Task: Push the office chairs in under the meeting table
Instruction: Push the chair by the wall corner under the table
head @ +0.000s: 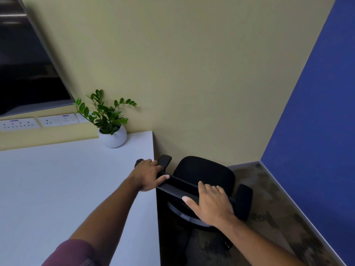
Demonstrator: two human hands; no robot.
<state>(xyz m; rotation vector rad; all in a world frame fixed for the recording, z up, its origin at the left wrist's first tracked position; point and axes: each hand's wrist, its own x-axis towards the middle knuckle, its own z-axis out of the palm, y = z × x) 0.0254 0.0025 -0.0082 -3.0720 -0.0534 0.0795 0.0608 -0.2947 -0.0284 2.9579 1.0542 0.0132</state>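
— What are you seeing, biggest things first?

— The cream wall (192, 73) is filling most of the view, meeting a blue wall (317, 131) on the right. The white bench (67, 189) is spreading across the lower left, its far edge running along the cream wall. A dark screen (25, 64) is hanging at the upper left, with a row of white sockets (38, 122) under it. Patterned carpet (269, 217) is showing in the corner on the right.

— And the chair?

— The black office chair (205, 173) is standing at the right end of the bench, between the bench end and the blue wall. Its seat is sitting out in the open, not under the top. One armrest (165, 160) is lying just beside the bench corner; the other (244, 200) is on the far side, toward the carpet.

— Where are your hands?

— Both are on the top edge of the backrest (182, 186). My left hand (148, 174) is wrapping over its left end, right at the bench corner, thumb lying along the rim; that grip is closed on the backrest. My right hand (211, 202) is lying flatter over the right part, fingers draped over the far side and thumb spread out along the near side, so it is pressing rather than clenching.

— Anything small?

— A leafy plant (103, 110) in a round white pot (113, 138) is standing upright at the far corner of the bench, well apart from my hands.
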